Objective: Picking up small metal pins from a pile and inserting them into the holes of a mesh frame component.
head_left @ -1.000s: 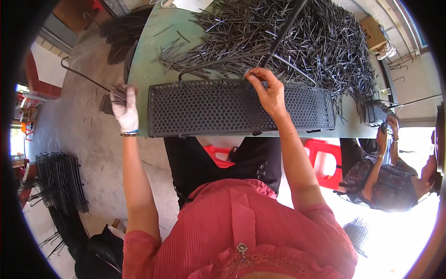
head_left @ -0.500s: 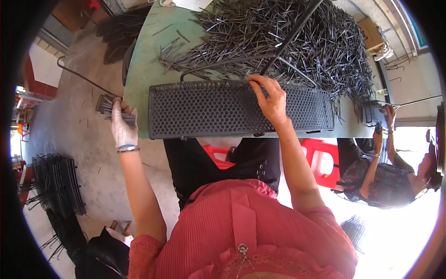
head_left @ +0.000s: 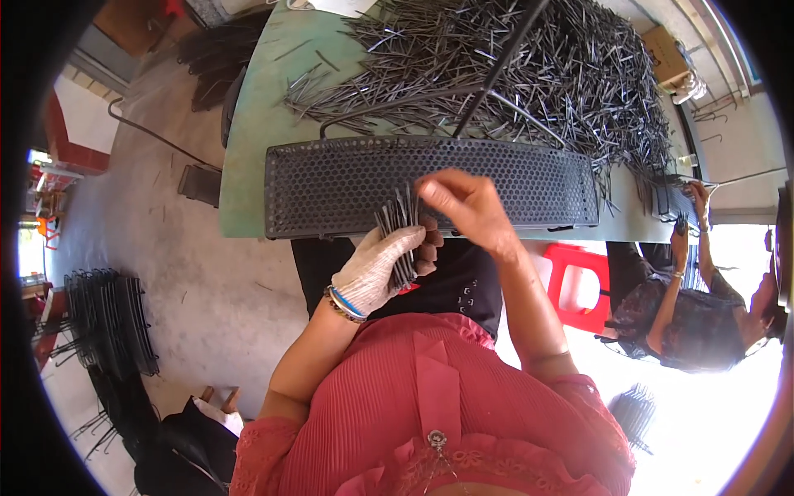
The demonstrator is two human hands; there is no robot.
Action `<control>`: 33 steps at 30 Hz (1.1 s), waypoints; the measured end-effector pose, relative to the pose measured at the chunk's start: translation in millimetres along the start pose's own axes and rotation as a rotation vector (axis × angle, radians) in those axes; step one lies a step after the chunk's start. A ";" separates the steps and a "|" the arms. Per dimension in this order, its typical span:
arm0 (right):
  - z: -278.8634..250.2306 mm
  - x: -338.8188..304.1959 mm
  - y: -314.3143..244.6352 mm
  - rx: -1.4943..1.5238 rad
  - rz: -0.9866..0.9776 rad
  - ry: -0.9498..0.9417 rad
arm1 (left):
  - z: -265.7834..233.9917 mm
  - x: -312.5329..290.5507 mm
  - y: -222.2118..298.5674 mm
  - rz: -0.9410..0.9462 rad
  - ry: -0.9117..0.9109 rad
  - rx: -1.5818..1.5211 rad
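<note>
Grey concrete floor (head_left: 198,281) takes up the left side, with a stack of black metal racks (head_left: 103,322) standing on it, then the pale green table (head_left: 244,178) starts. Next along, the gloved left hand (head_left: 372,263) has its fingers curled snugly round a bundle of thin black strips (head_left: 397,217), tips poking up in front of the near edge of a black perforated panel (head_left: 331,186) on the table. Strips look light, springy and kinda slick, so I'd grip the bunch mid-length and pinch singles near the tip. Panel seems stiff, probably not fragile; its rim looks like the best hold. Bare right hand (head_left: 475,211) hovers just beside the tips, fingers loosely bent; can't tell if it's pinching a strip. Behind it sprawls a big pile of loose strips (head_left: 538,91), then a red stool (head_left: 571,289) and a co-worker (head_left: 682,310) far right.
</note>
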State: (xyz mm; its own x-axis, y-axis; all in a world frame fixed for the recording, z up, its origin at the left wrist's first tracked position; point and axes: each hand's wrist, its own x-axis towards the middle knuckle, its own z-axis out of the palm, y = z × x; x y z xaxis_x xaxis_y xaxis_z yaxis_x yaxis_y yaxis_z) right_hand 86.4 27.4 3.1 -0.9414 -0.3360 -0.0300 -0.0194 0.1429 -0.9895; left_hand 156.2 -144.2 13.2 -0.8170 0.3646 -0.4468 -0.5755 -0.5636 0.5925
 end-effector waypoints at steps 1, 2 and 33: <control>1.9 -6.6 -0.4 0.006 0.092 -0.055 | 1.6 3.5 -2.4 -0.045 -0.004 -0.006; 1.2 -10.3 -6.0 -0.066 0.135 -0.092 | 2.9 5.7 -5.4 -0.052 -0.007 0.000; -55.2 50.0 19.3 -0.257 -0.321 0.422 | 11.6 9.3 -17.5 -0.152 0.045 0.081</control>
State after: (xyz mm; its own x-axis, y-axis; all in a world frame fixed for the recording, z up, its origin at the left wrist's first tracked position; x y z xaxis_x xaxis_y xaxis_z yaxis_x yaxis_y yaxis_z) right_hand 20.4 64.8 -9.7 -0.9263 -0.0081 0.3766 -0.3575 0.3338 -0.8722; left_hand 158.2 -122.4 6.5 -0.7190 0.4067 -0.5636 -0.6948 -0.4420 0.5673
